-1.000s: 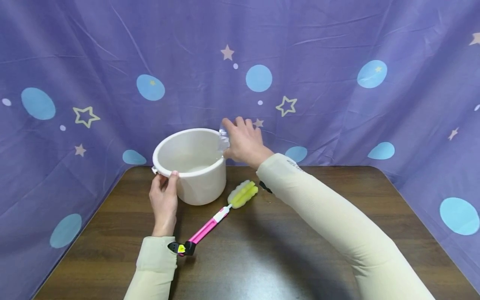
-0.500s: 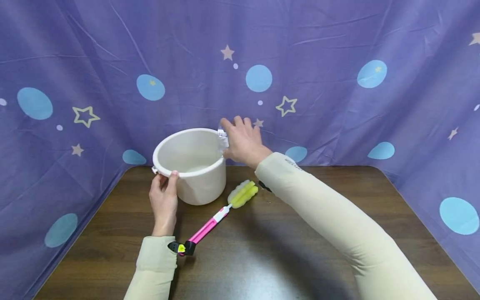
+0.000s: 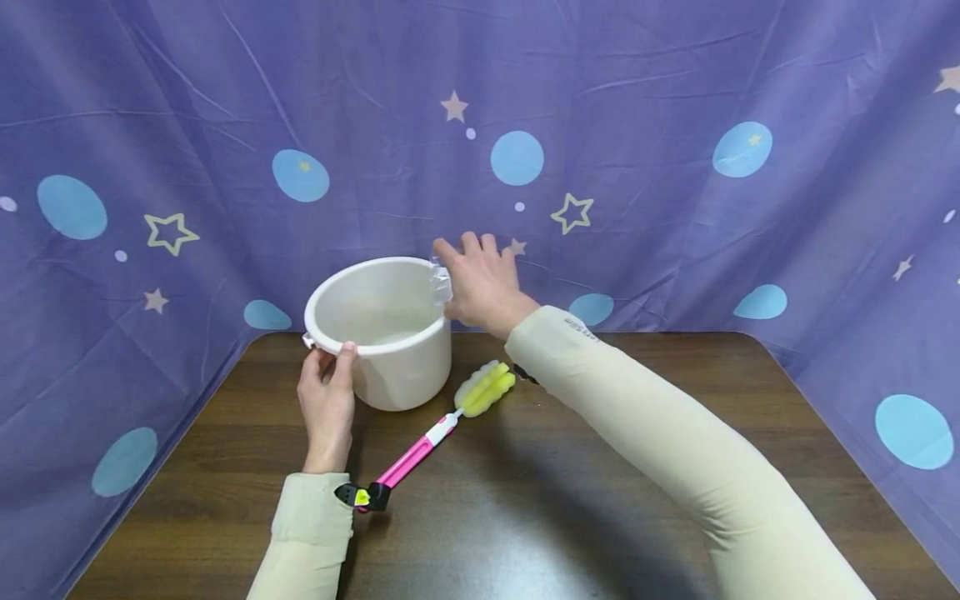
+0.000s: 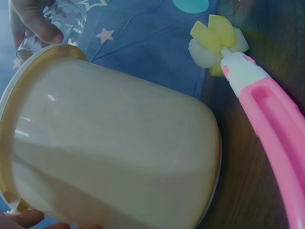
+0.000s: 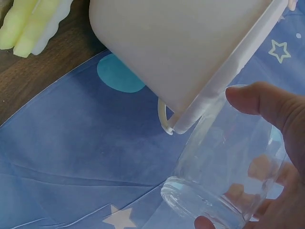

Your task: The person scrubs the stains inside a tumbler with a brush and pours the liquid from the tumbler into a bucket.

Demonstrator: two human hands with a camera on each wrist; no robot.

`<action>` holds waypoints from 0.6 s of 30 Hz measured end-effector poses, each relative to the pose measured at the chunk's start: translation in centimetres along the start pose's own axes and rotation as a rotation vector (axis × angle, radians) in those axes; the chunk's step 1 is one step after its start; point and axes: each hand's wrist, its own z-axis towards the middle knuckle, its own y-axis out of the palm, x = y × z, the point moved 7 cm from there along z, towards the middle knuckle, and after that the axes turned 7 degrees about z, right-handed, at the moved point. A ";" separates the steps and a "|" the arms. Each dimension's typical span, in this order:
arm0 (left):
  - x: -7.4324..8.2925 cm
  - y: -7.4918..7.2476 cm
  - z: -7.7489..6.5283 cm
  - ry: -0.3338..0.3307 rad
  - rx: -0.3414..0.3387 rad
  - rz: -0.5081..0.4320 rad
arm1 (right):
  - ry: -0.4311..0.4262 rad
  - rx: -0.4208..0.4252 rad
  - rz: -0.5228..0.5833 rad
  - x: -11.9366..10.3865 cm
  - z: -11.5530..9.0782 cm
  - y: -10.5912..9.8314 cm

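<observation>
A white plastic bucket (image 3: 402, 377) stands at the back left of the table. My left hand (image 3: 327, 404) holds its front-left rim, thumb over the outside wall near the handle lug. In my right hand (image 3: 483, 287) is a clear drinking glass (image 5: 224, 157), gripped round its side with the thumb opposite the fingers. The glass leans at the bucket's right rim, partly hidden by the hand in the head view. The left wrist view shows the glass (image 4: 71, 24) just past the rim, with the bucket wall (image 4: 114, 133) filling the middle.
A sponge bottle brush lies diagonally before the bucket, its yellow-and-white head (image 3: 485, 389) beside the bucket and its pink handle (image 3: 408, 462) reaching toward the left wrist. A purple patterned curtain (image 3: 637, 208) hangs behind the wooden table (image 3: 465, 533).
My right hand has shifted slightly left with the glass, which now reaches a little further over the bucket's rim. The left hand, bucket and brush stay put.
</observation>
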 end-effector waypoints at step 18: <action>0.1 -0.1 -0.2 -0.004 -0.005 0.002 | -0.048 0.015 -0.028 -0.6 -0.2 0.1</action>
